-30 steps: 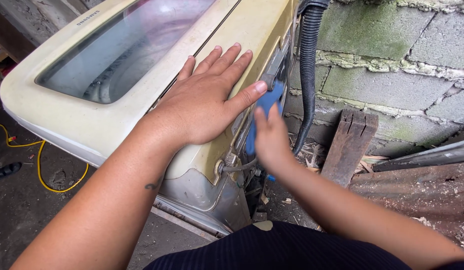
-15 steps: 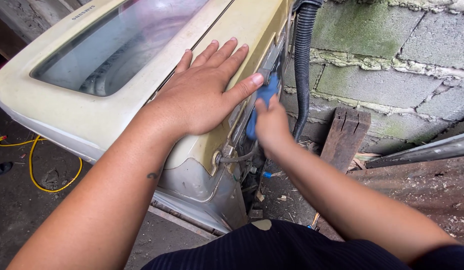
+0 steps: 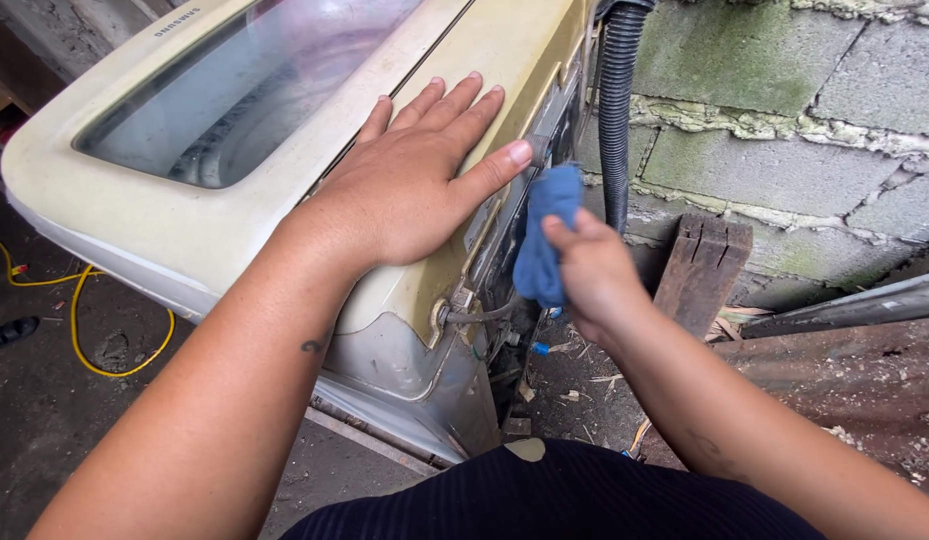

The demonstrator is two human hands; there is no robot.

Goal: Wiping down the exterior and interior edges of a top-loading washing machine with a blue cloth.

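At centre frame, the right hand [image 3: 590, 270] has drawn back, fingers clenched around the blue cloth [image 3: 543, 240]; the left hand [image 3: 410, 190] stays flat, open-palmed, holding nothing, on the washing machine [image 3: 135, 220].

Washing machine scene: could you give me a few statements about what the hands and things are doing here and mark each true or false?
1. The left hand lies flat on top of the washing machine. True.
2. The right hand holds a red sponge. False: it holds a blue cloth.
3. A black ribbed hose hangs beside the block wall. True.
4. The yellow cable lies on top of the machine. False: it lies on the ground to its left.
5. The cloth is at the machine's rear edge. True.
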